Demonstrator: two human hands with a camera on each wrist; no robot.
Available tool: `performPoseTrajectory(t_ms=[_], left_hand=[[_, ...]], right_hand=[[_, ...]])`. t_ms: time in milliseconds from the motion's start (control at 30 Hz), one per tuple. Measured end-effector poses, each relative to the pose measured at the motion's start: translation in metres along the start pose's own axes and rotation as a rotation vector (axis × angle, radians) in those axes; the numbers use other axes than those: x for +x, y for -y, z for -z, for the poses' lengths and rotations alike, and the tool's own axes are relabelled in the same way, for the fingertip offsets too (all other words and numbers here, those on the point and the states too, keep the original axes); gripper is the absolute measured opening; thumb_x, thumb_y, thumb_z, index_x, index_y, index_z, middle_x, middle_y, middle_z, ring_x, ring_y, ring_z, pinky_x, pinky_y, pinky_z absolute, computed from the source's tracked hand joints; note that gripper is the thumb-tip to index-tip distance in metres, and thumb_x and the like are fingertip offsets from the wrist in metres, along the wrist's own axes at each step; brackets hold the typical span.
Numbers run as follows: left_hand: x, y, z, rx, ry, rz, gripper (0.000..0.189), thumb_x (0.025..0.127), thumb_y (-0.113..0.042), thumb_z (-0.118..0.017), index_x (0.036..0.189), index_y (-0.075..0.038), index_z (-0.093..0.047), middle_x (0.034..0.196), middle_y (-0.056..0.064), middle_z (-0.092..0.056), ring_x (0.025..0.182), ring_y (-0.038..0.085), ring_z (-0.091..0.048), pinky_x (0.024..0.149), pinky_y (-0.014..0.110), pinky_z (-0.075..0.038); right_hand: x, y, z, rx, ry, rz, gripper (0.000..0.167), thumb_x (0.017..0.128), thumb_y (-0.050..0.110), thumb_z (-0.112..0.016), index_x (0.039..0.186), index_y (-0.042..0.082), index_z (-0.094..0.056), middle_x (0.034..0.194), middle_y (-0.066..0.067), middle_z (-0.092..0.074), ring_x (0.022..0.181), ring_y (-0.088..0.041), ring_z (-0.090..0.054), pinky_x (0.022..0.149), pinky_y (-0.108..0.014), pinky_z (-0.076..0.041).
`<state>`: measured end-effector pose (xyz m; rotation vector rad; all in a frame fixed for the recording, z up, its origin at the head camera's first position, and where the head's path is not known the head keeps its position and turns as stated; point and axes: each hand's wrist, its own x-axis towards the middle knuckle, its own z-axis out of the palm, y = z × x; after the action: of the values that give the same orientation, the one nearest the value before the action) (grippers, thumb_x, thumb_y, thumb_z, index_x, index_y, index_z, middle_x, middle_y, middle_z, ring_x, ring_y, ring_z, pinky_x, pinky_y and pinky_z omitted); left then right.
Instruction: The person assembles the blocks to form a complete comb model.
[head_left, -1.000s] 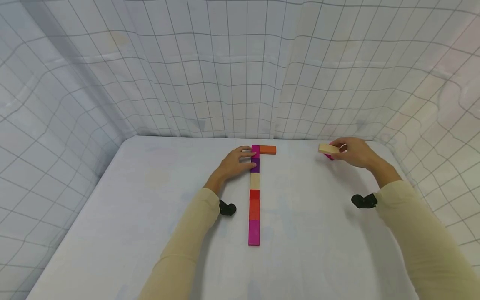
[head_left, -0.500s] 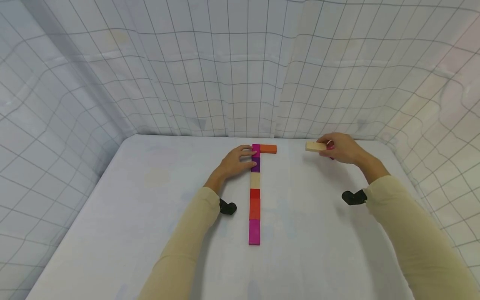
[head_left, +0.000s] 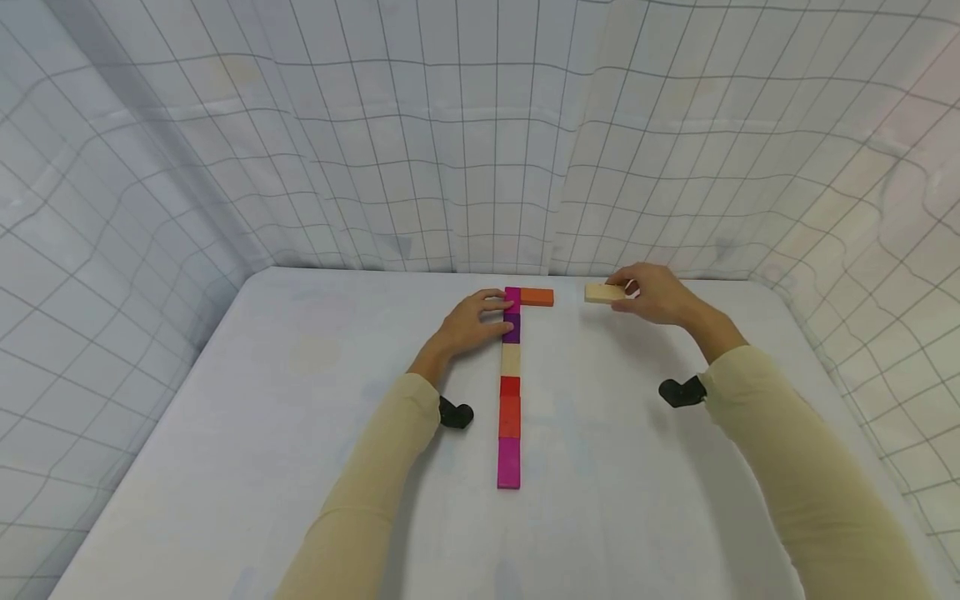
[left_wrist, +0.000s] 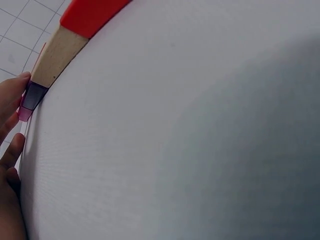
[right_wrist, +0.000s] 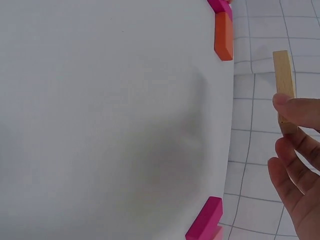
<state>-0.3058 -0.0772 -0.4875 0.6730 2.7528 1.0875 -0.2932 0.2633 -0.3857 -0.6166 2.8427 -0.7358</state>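
My right hand (head_left: pixel 654 293) pinches a plain wooden block (head_left: pixel 600 293) between thumb and fingers, above the far part of the table. In the right wrist view the block (right_wrist: pixel 283 75) points away from the fingertips. My left hand (head_left: pixel 467 325) rests beside the far end of a straight row of blocks, its extended fingers touching a magenta block (head_left: pixel 512 294) and a purple block (head_left: pixel 512 332). Nearer along the row lie a plain wooden block (head_left: pixel 511 360), a red block (head_left: pixel 510 386), an orange-red block (head_left: pixel 509 417) and a magenta block (head_left: pixel 508 463).
An orange block (head_left: pixel 537 297) extends rightward from the row's far end, at a right angle. Another magenta block (right_wrist: pixel 205 219) with a pink one beside it lies near the table's far edge, hidden by the right hand in the head view. Grid-patterned white curtains (head_left: pixel 420 167) surround the white table (head_left: pixel 262 400).
My right hand has carried the plain wooden block leftward, closer to the orange block. The left hand and the row stay as they were.
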Motion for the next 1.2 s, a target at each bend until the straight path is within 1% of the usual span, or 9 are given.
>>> performPoseTrajectory(t_ms=[167, 400, 600, 700, 867, 1067, 1200], left_hand=[[0.000, 0.001, 0.000, -0.002, 0.001, 0.005, 0.051, 0.099, -0.033, -0.068, 0.145, -0.013, -0.062, 0.158, 0.003, -0.045, 0.149, 0.027, -0.033, 0.121, 0.050, -0.026], [0.001, 0.000, 0.000, -0.004, 0.001, 0.013, 0.051, 0.099, -0.034, -0.068, 0.145, -0.013, -0.062, 0.158, 0.003, -0.044, 0.150, 0.027, -0.032, 0.121, 0.051, -0.026], [0.002, 0.001, -0.002, 0.001, 0.004, 0.024, 0.051, 0.099, -0.034, -0.068, 0.145, -0.014, -0.062, 0.158, 0.003, -0.045, 0.150, 0.028, -0.032, 0.121, 0.051, -0.026], [0.002, 0.001, -0.001, 0.000, -0.001, 0.026, 0.051, 0.099, -0.034, -0.069, 0.145, -0.014, -0.063, 0.158, 0.003, -0.045, 0.149, 0.028, -0.032, 0.121, 0.052, -0.026], [0.001, 0.000, 0.000, 0.009, 0.003, 0.010, 0.050, 0.099, -0.033, -0.068, 0.145, -0.013, -0.063, 0.158, 0.003, -0.045, 0.149, 0.029, -0.033, 0.121, 0.052, -0.026], [0.000, 0.000, 0.000, 0.009, 0.000, -0.007, 0.050, 0.099, -0.032, -0.067, 0.145, -0.012, -0.062, 0.158, 0.005, -0.045, 0.149, 0.029, -0.034, 0.121, 0.051, -0.026], [0.001, 0.001, 0.000, 0.001, 0.002, -0.005, 0.050, 0.099, -0.032, -0.067, 0.146, -0.013, -0.062, 0.158, 0.004, -0.045, 0.149, 0.028, -0.034, 0.120, 0.051, -0.027]], right_hand=[[0.009, 0.004, -0.012, 0.024, 0.007, 0.001, 0.036, 0.093, 0.008, -0.075, 0.126, -0.004, -0.068, 0.119, -0.020, -0.066, 0.109, -0.037, -0.057, 0.089, -0.049, -0.048], [0.021, 0.009, -0.031, 0.064, 0.026, -0.038, 0.037, 0.094, 0.009, -0.074, 0.129, -0.002, -0.068, 0.122, -0.019, -0.065, 0.111, -0.036, -0.055, 0.088, -0.045, -0.051], [0.031, 0.017, -0.047, 0.064, 0.021, -0.007, 0.036, 0.094, 0.008, -0.075, 0.127, -0.002, -0.069, 0.118, -0.017, -0.067, 0.108, -0.034, -0.057, 0.090, -0.045, -0.051], [0.036, 0.020, -0.056, 0.082, 0.029, -0.018, 0.036, 0.094, 0.008, -0.074, 0.128, -0.001, -0.069, 0.118, -0.017, -0.066, 0.109, -0.034, -0.057, 0.091, -0.044, -0.051], [0.041, 0.023, -0.069, 0.120, 0.040, -0.048, 0.038, 0.094, 0.005, -0.073, 0.131, -0.002, -0.067, 0.121, -0.018, -0.065, 0.110, -0.034, -0.057, 0.093, -0.045, -0.051], [0.047, 0.026, -0.082, 0.127, 0.040, -0.025, 0.039, 0.093, 0.004, -0.074, 0.131, -0.005, -0.067, 0.122, -0.020, -0.064, 0.109, -0.034, -0.058, 0.095, -0.045, -0.051], [0.049, 0.027, -0.088, 0.123, 0.043, -0.036, 0.039, 0.094, 0.005, -0.074, 0.132, -0.004, -0.066, 0.119, -0.019, -0.064, 0.108, -0.033, -0.058, 0.094, -0.044, -0.051]])
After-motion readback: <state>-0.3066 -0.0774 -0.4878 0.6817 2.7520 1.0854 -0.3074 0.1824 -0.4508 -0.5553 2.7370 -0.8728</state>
